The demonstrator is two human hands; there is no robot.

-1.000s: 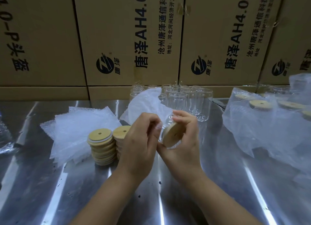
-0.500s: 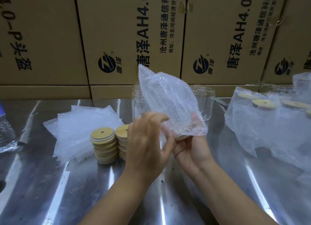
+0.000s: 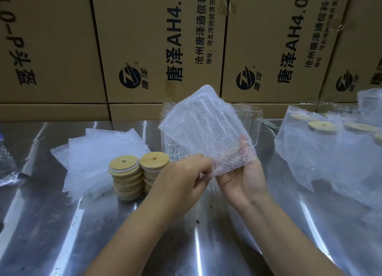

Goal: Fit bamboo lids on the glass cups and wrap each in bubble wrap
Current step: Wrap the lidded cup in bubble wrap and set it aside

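Note:
A bubble wrap pouch (image 3: 203, 126) with a lidded glass cup inside it is held up over the steel table (image 3: 62, 230). The cup's bamboo lid shows faintly through the wrap at the pouch's lower end. My right hand (image 3: 241, 178) grips that lower end from below. My left hand (image 3: 182, 178) pinches the pouch's open edge beside it. Two stacks of bamboo lids (image 3: 136, 172) stand to the left, in front of a pile of bubble wrap pouches (image 3: 97, 155). Bare glass cups (image 3: 251, 120) stand behind the pouch, partly hidden.
A wall of cardboard cartons (image 3: 157, 48) closes off the back of the table. Wrapped cups with lids (image 3: 322, 129) lie in a heap at the right. A crumpled plastic thing (image 3: 6, 162) sits at the far left edge.
A second ago the lidded cup was bare in my right hand. The bubble wrap pouch came over the cup and now covers it, with the left hand pinching its open edge.

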